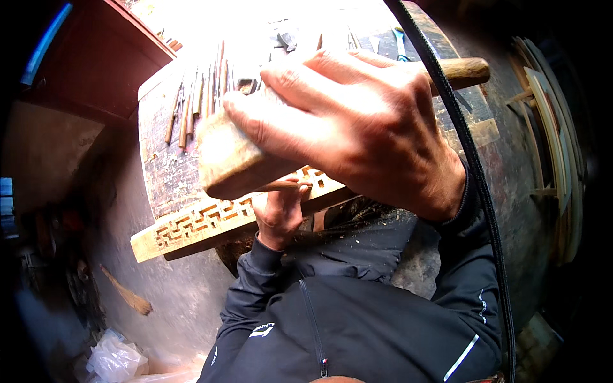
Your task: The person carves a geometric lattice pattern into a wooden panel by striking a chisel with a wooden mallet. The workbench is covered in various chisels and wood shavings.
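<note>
Right hand point(357, 121) grips wooden mallet point(233, 156) raised over chisel point(281, 186) held by left hand point(279, 214) on carved fretwork panel point(198, 220); glancing blow risks struck fingers, split lattice.

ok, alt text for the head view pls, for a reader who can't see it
A right hand grips a wooden mallet raised close to the camera, above a left hand holding a chisel against a carved fretwork wooden panel. The panel lies on a worn workbench with a row of chisels behind it.

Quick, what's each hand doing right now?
Left hand: closed on a chisel, tip on the carved panel.
Right hand: closed around a wooden mallet, raised above the chisel.
</note>
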Demonstrator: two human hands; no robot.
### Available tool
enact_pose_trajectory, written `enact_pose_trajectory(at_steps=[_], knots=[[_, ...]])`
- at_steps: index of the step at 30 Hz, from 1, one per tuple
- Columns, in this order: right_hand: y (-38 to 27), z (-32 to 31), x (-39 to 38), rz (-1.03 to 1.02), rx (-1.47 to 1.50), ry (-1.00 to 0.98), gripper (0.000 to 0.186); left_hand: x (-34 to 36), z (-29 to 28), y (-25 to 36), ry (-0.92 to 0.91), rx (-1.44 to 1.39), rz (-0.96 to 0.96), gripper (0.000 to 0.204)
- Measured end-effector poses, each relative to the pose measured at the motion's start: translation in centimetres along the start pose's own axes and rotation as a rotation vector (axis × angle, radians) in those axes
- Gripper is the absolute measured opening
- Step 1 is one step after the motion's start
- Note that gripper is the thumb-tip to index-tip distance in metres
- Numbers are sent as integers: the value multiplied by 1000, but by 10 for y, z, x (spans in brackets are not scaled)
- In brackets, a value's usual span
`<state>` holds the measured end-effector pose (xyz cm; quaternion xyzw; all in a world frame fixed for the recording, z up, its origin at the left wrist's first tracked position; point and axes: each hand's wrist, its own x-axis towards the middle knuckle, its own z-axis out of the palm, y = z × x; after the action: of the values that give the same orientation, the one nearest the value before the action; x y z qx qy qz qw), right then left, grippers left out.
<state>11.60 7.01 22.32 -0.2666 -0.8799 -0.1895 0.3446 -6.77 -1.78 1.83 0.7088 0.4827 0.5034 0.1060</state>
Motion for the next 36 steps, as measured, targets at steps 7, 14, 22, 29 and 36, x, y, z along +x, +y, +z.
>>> enact_pose_trajectory(at_steps=[7, 14, 22, 29, 36], knots=[[-1, -5, 11, -19, 7, 156, 41, 4, 2, 4, -2, 28, 83, 32], [3, -2, 10, -31, 28, 287, 15, 9, 4, -1, -23, 44, 103, 25], [12, -7, -5, -39, -63, 114, 49, 2, 5, -1, -34, 82, 3, 20], [45, 1, -24, -220, -126, 155, 56, -10, 13, -8, 44, -259, -200, 22], [15, -18, -12, -10, -20, 41, 55, -10, 5, -12, -92, -255, -223, 25]])
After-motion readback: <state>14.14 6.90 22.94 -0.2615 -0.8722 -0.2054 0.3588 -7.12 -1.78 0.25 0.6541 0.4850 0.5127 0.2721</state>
